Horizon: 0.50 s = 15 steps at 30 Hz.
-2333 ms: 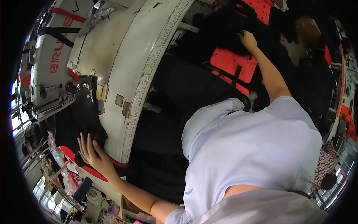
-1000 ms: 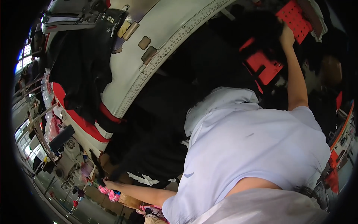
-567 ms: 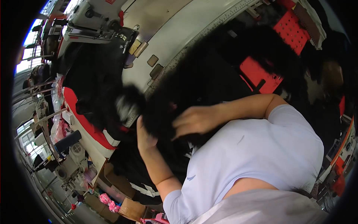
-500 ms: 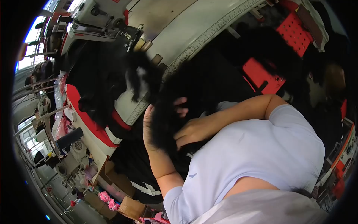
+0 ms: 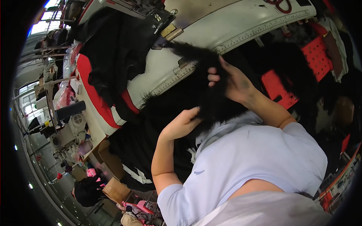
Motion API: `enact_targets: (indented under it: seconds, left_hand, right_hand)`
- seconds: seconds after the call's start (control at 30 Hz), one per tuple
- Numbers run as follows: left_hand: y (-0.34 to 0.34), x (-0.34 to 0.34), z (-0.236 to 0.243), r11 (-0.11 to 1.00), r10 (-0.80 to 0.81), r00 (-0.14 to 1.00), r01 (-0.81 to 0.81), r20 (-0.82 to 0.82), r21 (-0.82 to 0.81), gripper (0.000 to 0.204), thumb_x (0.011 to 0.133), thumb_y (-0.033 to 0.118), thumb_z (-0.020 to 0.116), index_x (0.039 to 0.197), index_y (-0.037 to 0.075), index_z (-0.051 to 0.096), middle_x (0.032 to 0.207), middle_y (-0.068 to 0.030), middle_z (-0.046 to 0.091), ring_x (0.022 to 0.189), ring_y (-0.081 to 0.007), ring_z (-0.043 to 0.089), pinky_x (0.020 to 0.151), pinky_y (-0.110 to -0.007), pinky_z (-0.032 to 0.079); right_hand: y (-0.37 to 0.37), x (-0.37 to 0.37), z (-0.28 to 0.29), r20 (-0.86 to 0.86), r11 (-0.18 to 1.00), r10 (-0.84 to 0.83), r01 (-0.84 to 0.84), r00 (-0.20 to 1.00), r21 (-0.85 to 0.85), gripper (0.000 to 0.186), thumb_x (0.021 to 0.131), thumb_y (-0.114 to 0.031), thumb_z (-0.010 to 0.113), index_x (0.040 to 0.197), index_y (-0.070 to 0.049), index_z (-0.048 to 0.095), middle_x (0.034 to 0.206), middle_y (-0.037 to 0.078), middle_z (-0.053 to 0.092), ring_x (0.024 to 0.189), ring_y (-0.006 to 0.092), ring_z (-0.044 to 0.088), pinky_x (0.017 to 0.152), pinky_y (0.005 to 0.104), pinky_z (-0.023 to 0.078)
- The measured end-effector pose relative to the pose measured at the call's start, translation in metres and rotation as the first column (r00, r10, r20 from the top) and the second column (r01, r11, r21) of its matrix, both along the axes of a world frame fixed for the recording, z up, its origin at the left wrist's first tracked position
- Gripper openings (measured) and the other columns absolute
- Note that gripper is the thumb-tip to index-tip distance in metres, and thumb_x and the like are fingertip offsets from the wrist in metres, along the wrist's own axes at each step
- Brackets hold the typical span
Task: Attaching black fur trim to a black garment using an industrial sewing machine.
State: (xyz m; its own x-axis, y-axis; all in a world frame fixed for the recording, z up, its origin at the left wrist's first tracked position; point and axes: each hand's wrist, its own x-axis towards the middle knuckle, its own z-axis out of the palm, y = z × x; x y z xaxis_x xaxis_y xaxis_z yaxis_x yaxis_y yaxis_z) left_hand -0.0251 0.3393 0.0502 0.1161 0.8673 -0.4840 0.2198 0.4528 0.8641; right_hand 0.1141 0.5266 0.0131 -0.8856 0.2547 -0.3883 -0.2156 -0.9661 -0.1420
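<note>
A piece of black furry fabric (image 5: 215, 98) lies across my lap and reaches up to the sewing table's front edge. My left hand (image 5: 180, 125) is closed on its near left side, fingertips sunk in the pile. Higher and to the right, my right hand (image 5: 238, 83) wraps round the fur, with some fingertips showing on its left side. A strip of the fur stretches toward the sewing machine (image 5: 156, 23) at the top. The fabric's lower edge is lost against other dark cloth.
Black cloth (image 5: 109, 52) drapes over the table's left part. A ruler (image 5: 260, 34) runs along the table's front edge; red-handled scissors (image 5: 283, 5) lie at the top. Red perforated plastic (image 5: 316, 56) stands at right. Below left are a cardboard box (image 5: 116, 189) and another person (image 5: 87, 190).
My right hand has moved up and right and now grips the fur higher. My left hand has come down toward my lap. The view has shifted, bringing the scissors into sight.
</note>
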Motion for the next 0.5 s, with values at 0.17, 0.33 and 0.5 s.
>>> enact_targets:
  seconds: [0.17,0.33,0.5]
  left_hand:
    - [0.018,-0.007,0.007,0.961,0.037,0.928,0.068,-0.371,0.266,0.043,0.087,0.017,0.07,0.123,-0.002,0.056,0.115,-0.0129,0.065,0.11,-0.0233,0.058,0.098,-0.035,0.044]
    - [0.079,0.011,0.008,0.879,0.404,0.842,-0.465,0.357,0.102,0.056,0.1,0.036,0.052,0.136,-0.005,0.045,0.127,-0.0169,0.06,0.117,-0.026,0.057,0.102,-0.038,0.044]
    - [0.124,0.009,0.025,0.725,0.522,0.49,-0.686,0.698,-0.059,0.052,0.103,0.039,0.043,0.13,-0.005,0.052,0.123,-0.0159,0.063,0.102,-0.0243,0.064,0.09,-0.034,0.05]
  right_hand:
    - [0.001,0.001,0.018,0.142,0.792,-0.171,0.051,0.975,0.608,0.023,0.099,-0.028,0.056,0.098,-0.006,0.051,0.068,0.005,0.053,0.045,0.012,0.046,0.045,0.0258,0.038]
    - [-0.019,0.0,0.031,0.105,0.086,-0.119,-0.095,0.987,0.992,0.027,0.099,-0.023,0.052,0.106,0.003,0.053,0.076,0.017,0.062,0.061,0.0318,0.063,0.056,0.0374,0.05]
    - [0.006,0.031,0.02,0.47,-0.375,0.106,-0.403,0.876,0.835,0.027,0.094,-0.019,0.054,0.111,0.002,0.054,0.091,0.025,0.065,0.083,0.0433,0.063,0.075,0.0488,0.052]
